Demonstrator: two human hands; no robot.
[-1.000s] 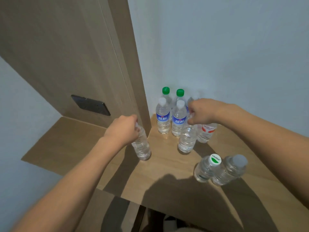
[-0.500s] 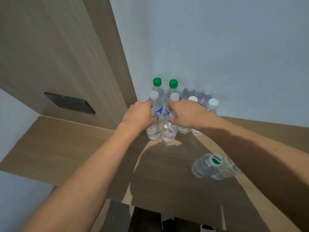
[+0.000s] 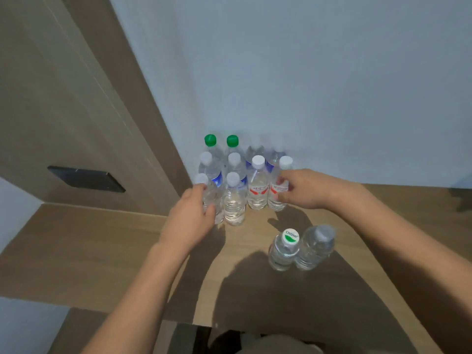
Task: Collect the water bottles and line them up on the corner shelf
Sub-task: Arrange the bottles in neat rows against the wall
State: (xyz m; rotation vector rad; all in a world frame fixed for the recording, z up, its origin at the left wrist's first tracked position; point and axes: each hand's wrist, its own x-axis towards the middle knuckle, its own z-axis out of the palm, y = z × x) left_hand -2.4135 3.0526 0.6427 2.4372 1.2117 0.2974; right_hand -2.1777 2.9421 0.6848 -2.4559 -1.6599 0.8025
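we read "cestbon" on the white-and-green cap (image 3: 291, 237) of one front bottle (image 3: 283, 254). red-printed labels (image 3: 258, 190) and blue labels (image 3: 217, 180) on the clustered bottles are too blurred for us to read.

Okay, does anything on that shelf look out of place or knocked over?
Nothing is spilled or tipped. The one oddity: two bottles, one with a green-and-white cap and a clear one, stand apart at the front right of the shelf, away from the cluster lined up in the corner.
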